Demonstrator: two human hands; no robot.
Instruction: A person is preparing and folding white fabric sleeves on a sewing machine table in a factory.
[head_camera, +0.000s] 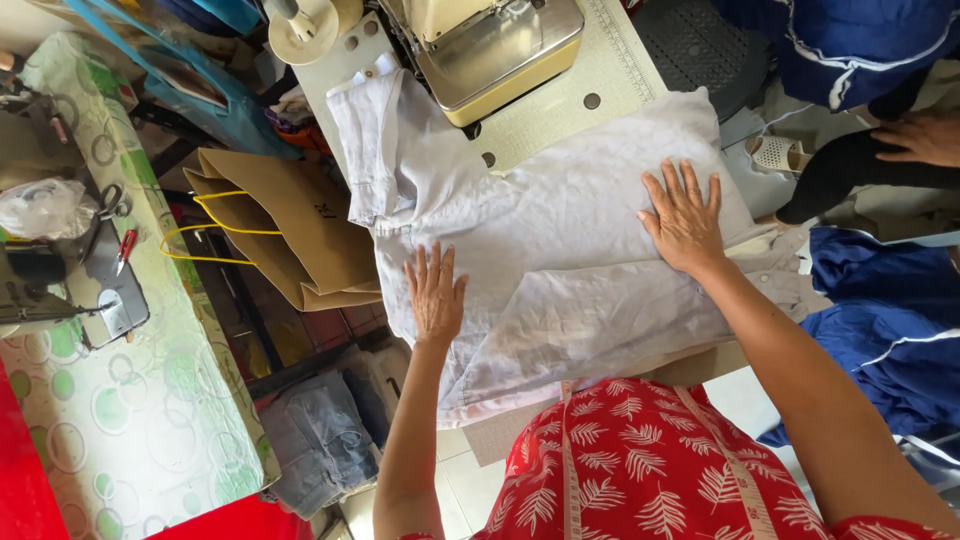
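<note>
Sewing table (610, 80) under you carries a pale shirt (560, 250), already spread and partly folded, its collar end beyond your fingertips by the sewing machine (490, 50). Your left hand (435, 295) and right hand (685, 215) press flat on it, fingers slightly apart, gripping nothing; wrinkles remain between them.

The sewing machine (495, 45) runs off the top edge, only its base showing. The shirt (560, 270) covers most of the surface (560, 115). Another person's hand (920, 138) is cut by the right edge. The bag's (290, 225) print is too small to read.
</note>
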